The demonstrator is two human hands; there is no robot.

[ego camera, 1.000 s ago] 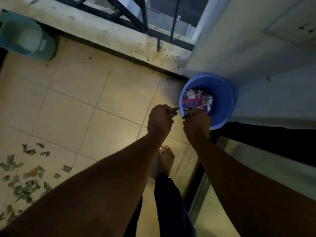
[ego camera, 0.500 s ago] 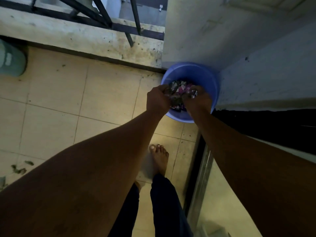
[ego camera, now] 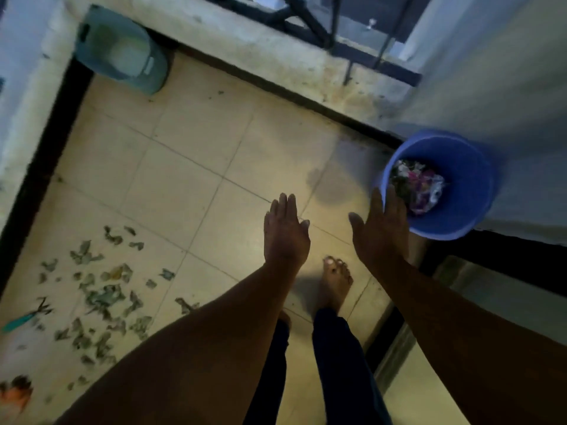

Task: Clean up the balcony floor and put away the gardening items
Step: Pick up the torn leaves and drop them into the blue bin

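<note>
The floor (ego camera: 190, 154) is laid in pale cream-yellow square tiles, divided by thin grey joint lines and edged with a black border. Dull grey-green leaf scraps (ego camera: 101, 296) are scattered over it, one yellowish piece among them. The bucket (ego camera: 472, 185) is coloured a bright periwinkle blue, and the rubbish (ego camera: 417, 185) inside it is mixed in pink, white and dark green. A muted teal-green is shown by the container (ego camera: 122, 53) in the far corner. The ledge (ego camera: 276, 56) is a dirty off-white speckled with dark spots. The tool handle (ego camera: 18, 322) is turquoise. The trousers (ego camera: 343, 363) are dark navy. An orange object (ego camera: 15, 394) is seen at the lower left edge.
</note>
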